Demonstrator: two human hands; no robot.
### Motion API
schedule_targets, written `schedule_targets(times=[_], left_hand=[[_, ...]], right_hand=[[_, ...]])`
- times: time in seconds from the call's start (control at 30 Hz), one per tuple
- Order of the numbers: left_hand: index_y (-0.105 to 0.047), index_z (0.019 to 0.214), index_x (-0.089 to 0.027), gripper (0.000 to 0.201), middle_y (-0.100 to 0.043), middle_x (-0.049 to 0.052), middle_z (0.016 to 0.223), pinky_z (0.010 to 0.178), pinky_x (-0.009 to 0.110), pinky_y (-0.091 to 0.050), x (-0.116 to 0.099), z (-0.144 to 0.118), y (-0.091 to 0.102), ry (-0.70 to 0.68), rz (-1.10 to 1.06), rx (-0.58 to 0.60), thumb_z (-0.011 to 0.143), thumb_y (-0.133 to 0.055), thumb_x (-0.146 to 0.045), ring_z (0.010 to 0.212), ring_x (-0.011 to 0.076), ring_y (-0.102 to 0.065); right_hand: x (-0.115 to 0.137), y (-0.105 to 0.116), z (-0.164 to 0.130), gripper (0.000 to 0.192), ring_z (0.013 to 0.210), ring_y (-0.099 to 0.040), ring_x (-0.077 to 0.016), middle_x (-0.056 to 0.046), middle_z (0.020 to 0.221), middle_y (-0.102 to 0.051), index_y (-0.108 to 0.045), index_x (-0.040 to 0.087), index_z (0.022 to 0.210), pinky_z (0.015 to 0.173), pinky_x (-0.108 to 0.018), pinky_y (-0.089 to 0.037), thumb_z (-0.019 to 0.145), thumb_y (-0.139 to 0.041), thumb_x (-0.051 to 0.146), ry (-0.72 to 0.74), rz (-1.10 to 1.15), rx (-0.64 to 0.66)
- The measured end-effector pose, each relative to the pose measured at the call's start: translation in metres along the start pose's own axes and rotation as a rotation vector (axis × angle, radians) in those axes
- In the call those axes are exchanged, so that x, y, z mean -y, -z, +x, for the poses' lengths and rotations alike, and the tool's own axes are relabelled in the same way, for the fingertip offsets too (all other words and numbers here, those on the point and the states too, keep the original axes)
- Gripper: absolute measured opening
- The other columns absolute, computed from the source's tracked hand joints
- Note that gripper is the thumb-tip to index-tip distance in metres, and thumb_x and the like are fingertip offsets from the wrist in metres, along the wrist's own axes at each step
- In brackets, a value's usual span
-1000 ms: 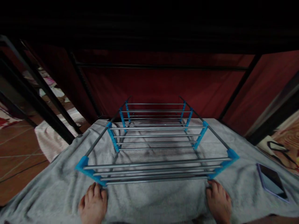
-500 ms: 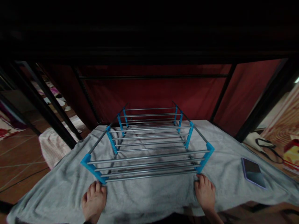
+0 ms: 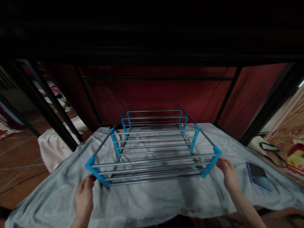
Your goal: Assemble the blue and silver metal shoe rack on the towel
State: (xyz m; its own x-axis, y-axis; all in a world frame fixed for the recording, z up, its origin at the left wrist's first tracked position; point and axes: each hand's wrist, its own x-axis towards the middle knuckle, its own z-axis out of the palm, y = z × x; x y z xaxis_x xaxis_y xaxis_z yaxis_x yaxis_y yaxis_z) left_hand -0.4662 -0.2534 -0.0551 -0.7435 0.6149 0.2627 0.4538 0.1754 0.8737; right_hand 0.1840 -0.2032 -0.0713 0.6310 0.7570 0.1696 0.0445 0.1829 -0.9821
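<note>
A shoe rack [image 3: 154, 161] of thin grey metal tubes and blue plastic brackets lies on a grey blanket [image 3: 156, 202], its long side running away from me. At its near left corner, the fingers of my left hand [image 3: 85, 194] curl against the outer edge of the blue bracket [image 3: 98, 172]. My right hand [image 3: 228, 174] holds the near right bracket [image 3: 212, 161] from outside, with the fingertips partly hidden behind it. Both hands grip only the near end; the far end stands close to a dark red panel [image 3: 156, 91].
A phone [image 3: 259, 177] lies on the blanket at right. Dark metal posts [image 3: 55, 110] and an overhead beam frame the space. Striped cloth [image 3: 55, 147] hangs at left above a tiled floor [image 3: 16, 161]. At far right are a white strapped item [image 3: 262, 146] and a red-yellow box [image 3: 296, 161].
My hands have lifted off the blanket in front of the rack and moved outward to its near corner brackets. In the picture, the rack sits slightly farther right.
</note>
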Motion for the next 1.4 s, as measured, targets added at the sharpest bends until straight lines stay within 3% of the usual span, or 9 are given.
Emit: schedule_targets(times=[0.1,0.23,0.33,0.43,0.63,0.93,1.07,1.23,1.4], left_hand=[[-0.065,0.098,-0.013,0.037,-0.072,0.007,0.089,0.079,0.032,-0.057,-0.060,0.014,0.006,0.247,-0.452,-0.018,0.090,-0.049,-0.046,0.085,0.0211,-0.070],[-0.067,0.089,-0.011,0.039,-0.072,0.008,0.078,0.065,0.029,-0.054,-0.125,0.016,0.006,0.360,-0.759,0.198,0.092,-0.046,-0.043,0.069,0.0181,-0.066],[-0.064,0.075,-0.012,0.032,-0.068,0.004,0.069,0.049,0.023,-0.040,-0.143,0.011,0.002,0.345,-0.790,0.065,0.086,-0.057,-0.042,0.054,0.0123,-0.053],[-0.060,0.066,-0.013,0.028,-0.064,0.002,0.064,0.044,0.023,-0.030,-0.147,0.004,0.000,0.311,-0.762,-0.070,0.072,-0.070,-0.038,0.051,0.0101,-0.046],[-0.058,0.061,-0.014,0.025,-0.059,0.000,0.058,0.045,0.024,-0.031,-0.145,-0.013,0.009,0.325,-0.792,-0.097,0.067,-0.070,-0.035,0.053,0.0114,-0.048],[-0.060,0.064,-0.015,0.025,-0.060,0.000,0.060,0.043,0.024,-0.028,-0.139,-0.027,0.022,0.341,-0.748,-0.070,0.070,-0.070,-0.037,0.052,0.0118,-0.046],[-0.064,0.069,-0.013,0.027,-0.060,0.000,0.061,0.045,0.024,-0.029,-0.142,-0.030,0.021,0.331,-0.707,-0.090,0.070,-0.069,-0.040,0.053,0.0113,-0.044],[-0.073,0.084,-0.010,0.046,-0.056,-0.001,0.057,0.047,0.026,-0.028,-0.140,-0.033,0.020,0.230,-0.557,-0.083,0.079,-0.059,-0.054,0.052,0.0132,-0.043],[-0.072,0.079,-0.011,0.039,-0.051,-0.002,0.054,0.048,0.027,-0.029,-0.137,-0.030,0.015,0.209,-0.563,-0.135,0.079,-0.058,-0.048,0.050,0.0125,-0.041]], right_hand=[[0.060,-0.020,0.024,0.039,0.084,-0.067,-0.0244,-0.013,0.092,-0.073,-0.070,0.014,0.095,0.077,-0.038,-0.053,0.082,-0.057,0.047,-0.110,0.070,0.128],[0.114,-0.050,0.032,0.034,0.071,-0.066,-0.0185,-0.010,0.085,-0.073,-0.072,0.015,0.098,0.065,-0.029,-0.054,0.079,-0.064,0.041,-0.319,0.037,0.331],[0.125,-0.063,0.031,0.030,0.050,-0.052,-0.0108,-0.002,0.066,-0.065,-0.073,0.015,0.095,0.045,-0.022,-0.040,0.074,-0.069,0.036,-0.268,-0.054,0.322],[0.122,-0.064,0.029,0.032,0.044,-0.040,-0.0069,0.004,0.055,-0.053,-0.073,0.014,0.090,0.040,-0.020,-0.028,0.070,-0.073,0.038,-0.150,-0.077,0.269],[0.116,-0.042,0.018,0.045,0.045,-0.040,-0.0062,0.005,0.056,-0.050,-0.072,0.013,0.091,0.042,-0.020,-0.028,0.067,-0.077,0.050,-0.093,-0.051,0.294],[0.116,-0.023,0.009,0.039,0.043,-0.038,-0.0052,0.005,0.054,-0.048,-0.071,0.013,0.092,0.041,-0.018,-0.028,0.066,-0.077,0.042,-0.168,0.005,0.271],[0.119,-0.025,0.008,0.038,0.045,-0.040,-0.0065,0.004,0.056,-0.050,-0.072,0.014,0.092,0.041,-0.019,-0.030,0.066,-0.074,0.040,-0.181,-0.012,0.260],[0.117,-0.020,0.008,0.041,0.048,-0.045,-0.0092,0.001,0.058,-0.054,-0.073,0.013,0.097,0.042,-0.020,-0.033,0.071,-0.073,0.044,-0.159,-0.042,0.274],[0.109,-0.017,0.007,0.044,0.050,-0.045,-0.0098,0.001,0.060,-0.054,-0.073,0.014,0.102,0.043,-0.019,-0.035,0.071,-0.073,0.045,-0.235,0.045,0.234]])
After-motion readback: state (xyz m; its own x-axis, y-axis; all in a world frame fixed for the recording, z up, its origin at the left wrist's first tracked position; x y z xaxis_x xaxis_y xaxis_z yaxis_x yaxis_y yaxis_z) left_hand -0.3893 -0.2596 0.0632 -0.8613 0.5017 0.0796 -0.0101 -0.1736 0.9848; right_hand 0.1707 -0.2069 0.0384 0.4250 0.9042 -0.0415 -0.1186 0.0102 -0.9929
